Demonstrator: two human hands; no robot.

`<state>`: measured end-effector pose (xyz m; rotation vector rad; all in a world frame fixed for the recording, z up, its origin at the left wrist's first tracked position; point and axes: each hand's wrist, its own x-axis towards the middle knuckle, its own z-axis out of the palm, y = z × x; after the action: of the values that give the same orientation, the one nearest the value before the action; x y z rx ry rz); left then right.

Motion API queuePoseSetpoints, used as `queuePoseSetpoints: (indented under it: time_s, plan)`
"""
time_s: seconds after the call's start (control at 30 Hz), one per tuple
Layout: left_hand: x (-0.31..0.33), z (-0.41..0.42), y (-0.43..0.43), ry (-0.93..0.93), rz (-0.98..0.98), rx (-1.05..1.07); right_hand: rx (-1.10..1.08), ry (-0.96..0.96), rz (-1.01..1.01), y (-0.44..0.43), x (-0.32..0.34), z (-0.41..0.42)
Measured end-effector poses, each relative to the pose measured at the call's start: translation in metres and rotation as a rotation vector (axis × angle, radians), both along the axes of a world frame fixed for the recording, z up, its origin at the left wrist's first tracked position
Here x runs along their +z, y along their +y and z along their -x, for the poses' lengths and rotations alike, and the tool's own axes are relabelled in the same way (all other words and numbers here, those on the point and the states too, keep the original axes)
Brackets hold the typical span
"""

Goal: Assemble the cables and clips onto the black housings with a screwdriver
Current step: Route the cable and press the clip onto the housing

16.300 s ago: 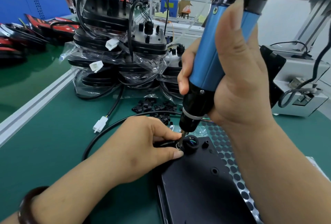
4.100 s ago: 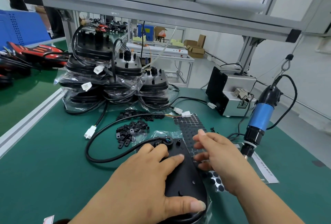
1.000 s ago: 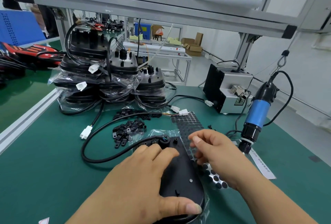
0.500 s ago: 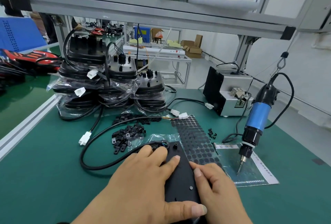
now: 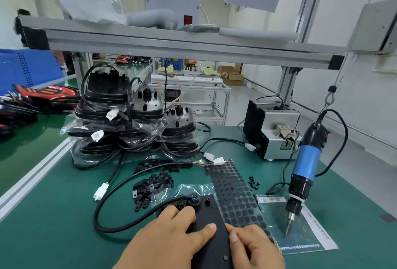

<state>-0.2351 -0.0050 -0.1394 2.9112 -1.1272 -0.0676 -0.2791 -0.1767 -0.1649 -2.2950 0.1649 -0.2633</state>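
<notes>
Right now your left hand (image 5: 171,240) lies flat on the black housing (image 5: 211,215), fingers spread and straight, pressing it down on the green table (image 5: 53,215) at the near edge. Your right hand (image 5: 255,247) sits against the housing's right edge, thumb laid along that edge and the other fingers curled downward; whether they hook under the housing cannot be told. At the housing's far end a black cable (image 5: 111,200) enters a round fitting, loops out to the left and ends in a white connector (image 5: 101,191). A loose pile of black clips (image 5: 153,185) lies just beyond the housing, near the loop. Beside the housing on the right lies a sheet of black dots (image 5: 232,185). Well to the right, the blue screwdriver (image 5: 306,161) hangs upright from its hook, untouched by either hand, bit pointing down at a printed sheet (image 5: 318,232). Bagged housings (image 5: 133,122) are stacked at the back left
</notes>
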Motion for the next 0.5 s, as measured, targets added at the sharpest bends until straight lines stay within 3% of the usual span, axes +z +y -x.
queuePoseSetpoints:
  time_s: [0.1,0.17,0.23,0.3,0.4,0.5]
  plan:
    - [0.015,0.002,0.010,0.104,0.173,-0.031,0.039,0.013,0.009,-0.003,0.004,-0.001]
    - [0.030,-0.002,0.029,0.179,0.523,0.040,0.094,0.035,0.056,-0.008,0.009,-0.002]
    - [0.034,-0.021,0.058,0.051,0.831,0.210,0.033,-0.054,0.077,-0.018,0.016,-0.011]
    - [0.033,-0.052,0.083,-0.157,0.793,0.431,-0.019,-0.187,0.063,-0.030,0.031,-0.031]
    - [0.018,-0.097,0.092,-0.147,0.491,0.622,0.047,-0.171,0.211,-0.030,0.054,-0.086]
    - [-0.004,-0.126,0.086,-0.099,0.229,0.669,0.115,-0.090,0.394,-0.013,0.058,-0.150]
